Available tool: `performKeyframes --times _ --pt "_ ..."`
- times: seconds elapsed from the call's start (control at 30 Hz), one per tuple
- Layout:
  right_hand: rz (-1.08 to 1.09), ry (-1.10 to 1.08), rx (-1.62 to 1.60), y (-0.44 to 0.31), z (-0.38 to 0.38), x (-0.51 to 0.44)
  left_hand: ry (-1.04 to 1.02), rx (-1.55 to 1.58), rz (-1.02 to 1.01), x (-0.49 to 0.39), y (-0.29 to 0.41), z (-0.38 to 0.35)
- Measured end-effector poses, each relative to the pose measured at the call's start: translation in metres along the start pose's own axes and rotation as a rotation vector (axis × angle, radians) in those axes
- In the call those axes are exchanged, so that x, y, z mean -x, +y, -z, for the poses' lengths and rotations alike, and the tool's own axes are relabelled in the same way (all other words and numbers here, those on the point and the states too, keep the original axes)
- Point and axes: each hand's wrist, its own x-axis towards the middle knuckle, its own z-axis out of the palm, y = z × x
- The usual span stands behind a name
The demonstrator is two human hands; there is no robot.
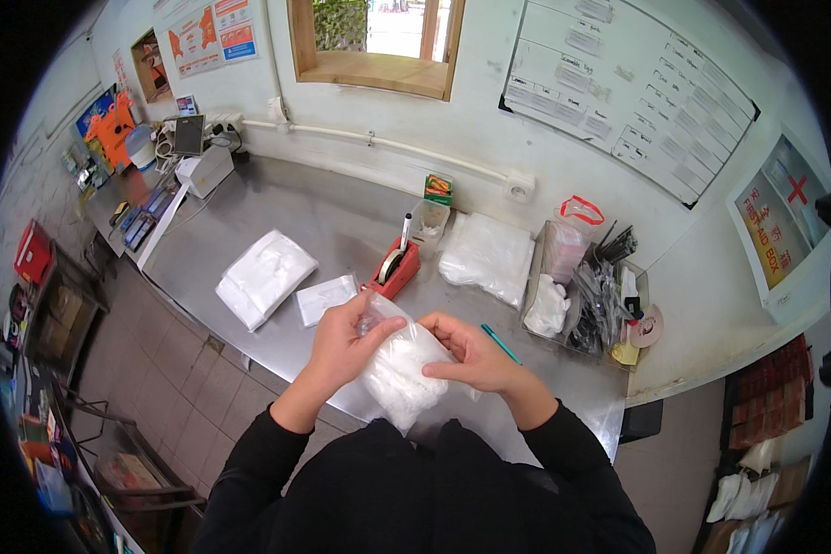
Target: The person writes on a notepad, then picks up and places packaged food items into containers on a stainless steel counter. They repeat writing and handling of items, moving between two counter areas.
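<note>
Between my hands, close to my body, is a clear plastic bag (pixel 405 377) with white contents that I cannot identify. My left hand (pixel 346 339) grips its upper left part between thumb and fingers. On the other side my right hand (pixel 474 353) pinches the bag's right part. Just beyond the bag stands a red tape dispenser (pixel 400 275) with a roll of tape and a black-and-white marker (pixel 406 232) upright at its back. A small clear packet (pixel 324 299) lies left of it, beside a stack of white plastic bags (pixel 266 277). A teal pen (pixel 501 344) lies beside my right hand.
Past the dispenser are a clear plastic tub (pixel 429 225) and a green box (pixel 438 189). Right of them lie a pack of white bags (pixel 488 256) and a metal tray (pixel 533 277) of wrapped cutlery. A label printer (pixel 206 170) stands at the steel table's (pixel 305 187) far left.
</note>
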Motion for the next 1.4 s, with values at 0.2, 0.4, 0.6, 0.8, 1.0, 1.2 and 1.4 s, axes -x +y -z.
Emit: performKeyframes --times 0.2,0.4,0.6,0.8,1.0,1.2,1.4 --pt "-0.032 0.027 -0.208 0.016 -0.011 0.008 0.106 0.062 -0.051 0.018 -0.006 -0.015" --pt "-0.143 0.051 -0.252 0.015 -0.021 0.012 0.164 0.073 -0.040 0.021 -0.005 -0.016" --pt "0.538 0.276 1.131 -0.011 -0.034 0.013 0.138 -0.165 0.008 0.025 0.005 -0.008" --pt "0.568 0.189 1.389 -0.009 -0.041 0.015 -0.004 -0.218 0.087 0.030 0.010 -0.012" --pt "0.610 0.206 1.425 0.008 -0.044 0.014 -0.052 -0.111 0.082 0.036 0.012 -0.021" --pt "0.646 0.354 1.559 0.005 -0.056 0.013 -0.036 -0.215 0.090 0.030 0.023 0.001" --pt "0.598 0.256 1.000 0.002 -0.055 0.016 -0.066 -0.144 0.009 0.031 0.026 0.004"
